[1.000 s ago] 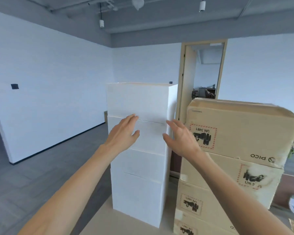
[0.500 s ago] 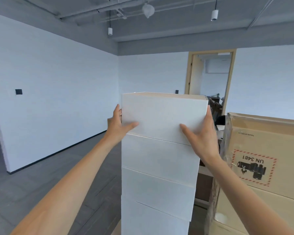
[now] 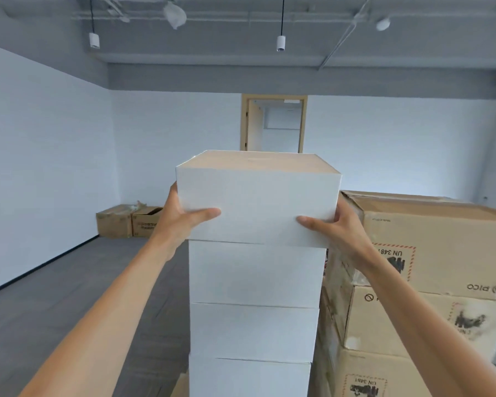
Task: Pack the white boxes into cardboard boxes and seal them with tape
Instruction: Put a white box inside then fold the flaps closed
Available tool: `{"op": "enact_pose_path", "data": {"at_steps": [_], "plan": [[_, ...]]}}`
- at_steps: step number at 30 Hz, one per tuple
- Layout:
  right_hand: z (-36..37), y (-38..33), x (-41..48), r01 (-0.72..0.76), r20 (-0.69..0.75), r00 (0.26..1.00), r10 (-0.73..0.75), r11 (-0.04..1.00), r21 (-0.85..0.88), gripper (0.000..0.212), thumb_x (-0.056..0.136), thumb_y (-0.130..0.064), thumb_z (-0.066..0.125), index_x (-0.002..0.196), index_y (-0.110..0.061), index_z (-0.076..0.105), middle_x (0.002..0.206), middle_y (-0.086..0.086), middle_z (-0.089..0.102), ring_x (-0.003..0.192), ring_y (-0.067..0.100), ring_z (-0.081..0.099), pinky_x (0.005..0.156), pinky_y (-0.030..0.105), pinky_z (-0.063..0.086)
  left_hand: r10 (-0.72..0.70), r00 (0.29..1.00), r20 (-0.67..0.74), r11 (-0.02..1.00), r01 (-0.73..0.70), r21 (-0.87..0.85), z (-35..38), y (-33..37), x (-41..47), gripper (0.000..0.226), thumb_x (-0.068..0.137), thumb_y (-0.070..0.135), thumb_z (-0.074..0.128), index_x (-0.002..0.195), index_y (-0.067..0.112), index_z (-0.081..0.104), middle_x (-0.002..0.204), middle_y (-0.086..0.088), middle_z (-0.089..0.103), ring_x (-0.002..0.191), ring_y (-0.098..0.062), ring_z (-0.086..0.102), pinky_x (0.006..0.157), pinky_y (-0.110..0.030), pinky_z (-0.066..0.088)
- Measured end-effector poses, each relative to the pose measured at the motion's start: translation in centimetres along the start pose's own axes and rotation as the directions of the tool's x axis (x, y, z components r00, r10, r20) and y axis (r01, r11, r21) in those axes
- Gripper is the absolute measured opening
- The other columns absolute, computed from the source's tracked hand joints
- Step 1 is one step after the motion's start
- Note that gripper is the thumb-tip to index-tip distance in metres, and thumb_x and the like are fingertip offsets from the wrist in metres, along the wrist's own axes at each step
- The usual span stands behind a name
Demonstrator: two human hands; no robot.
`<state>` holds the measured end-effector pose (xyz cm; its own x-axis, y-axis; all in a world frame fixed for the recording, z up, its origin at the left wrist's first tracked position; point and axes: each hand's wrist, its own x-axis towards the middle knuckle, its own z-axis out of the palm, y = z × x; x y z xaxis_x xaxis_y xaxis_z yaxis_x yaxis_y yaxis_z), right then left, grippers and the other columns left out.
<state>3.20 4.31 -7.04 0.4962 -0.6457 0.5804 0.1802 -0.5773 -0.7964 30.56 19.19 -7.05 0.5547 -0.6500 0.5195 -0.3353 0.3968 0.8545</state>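
A stack of white boxes (image 3: 254,305) rises straight in front of me. The top white box (image 3: 257,202) is gripped from both sides. My left hand (image 3: 181,217) clasps its left side with the thumb across the front face. My right hand (image 3: 337,227) clasps its right side, thumb also on the front. The top box juts out a little wider than the box beneath it. Whether it still touches that box, I cannot tell. To the right stands a stack of brown cardboard boxes (image 3: 430,253) with UN 3481 labels.
Two opened cardboard boxes (image 3: 128,222) sit on the grey floor by the far left wall. A wood-framed doorway (image 3: 274,124) opens in the back wall. Open floor (image 3: 69,296) stretches to the left of the stack.
My hands went from reaching toward the stack's front to gripping the top box's two sides. The view has shifted, so the stack now appears nearer and centred.
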Motion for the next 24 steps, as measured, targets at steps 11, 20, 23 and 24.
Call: {"op": "enact_pose_path", "data": {"at_steps": [11,20,23,24], "plan": [[-1.1,-10.3,-5.6,0.169,-0.154,0.965,-0.211,0.954,-0.246,0.063,0.072,-0.031,0.081,0.128,-0.03,0.054,0.121,-0.009,0.066,0.112,0.011,0.063,0.091,0.04,0.054,0.238,0.971,0.011,0.968,-0.237,-0.08,-0.6,8.6,-3.7,0.081,0.066,0.009,0.088,0.132,0.026,0.045,0.115,0.014,0.065,0.1,0.003,0.063,0.076,-0.017,0.054],[-12.0,-15.8,-13.9,0.065,-0.348,0.905,-0.246,0.887,-0.458,0.071,0.065,-0.042,0.088,0.127,-0.03,0.056,0.117,-0.008,0.068,0.108,0.013,0.065,0.085,0.04,0.059,0.318,0.93,0.184,0.932,-0.272,-0.239,11.1,12.6,-7.1,0.082,0.065,0.01,0.088,0.132,0.022,0.044,0.116,0.009,0.062,0.104,0.001,0.06,0.084,-0.023,0.054],[-16.7,-16.5,-18.3,-0.013,-0.44,0.865,-0.243,0.863,-0.504,0.07,0.06,-0.041,0.084,0.123,-0.028,0.056,0.108,-0.013,0.068,0.094,-0.004,0.064,0.075,0.024,0.055,0.337,0.905,0.26,0.924,-0.265,-0.275,17.0,13.7,-9.3,0.081,0.066,0.011,0.087,0.133,0.021,0.042,0.117,0.007,0.061,0.105,0.0,0.058,0.077,-0.017,0.053],[-18.5,-16.6,-19.8,-0.045,-0.467,0.852,-0.236,0.857,-0.514,0.069,0.06,-0.04,0.083,0.122,-0.028,0.056,0.107,-0.013,0.067,0.092,-0.005,0.063,0.074,0.023,0.054,0.34,0.895,0.289,0.924,-0.259,-0.283,19.1,13.9,-10.0,0.081,0.065,0.013,0.088,0.131,0.023,0.042,0.118,0.007,0.06,0.108,-0.004,0.057,0.078,-0.018,0.054]]}}
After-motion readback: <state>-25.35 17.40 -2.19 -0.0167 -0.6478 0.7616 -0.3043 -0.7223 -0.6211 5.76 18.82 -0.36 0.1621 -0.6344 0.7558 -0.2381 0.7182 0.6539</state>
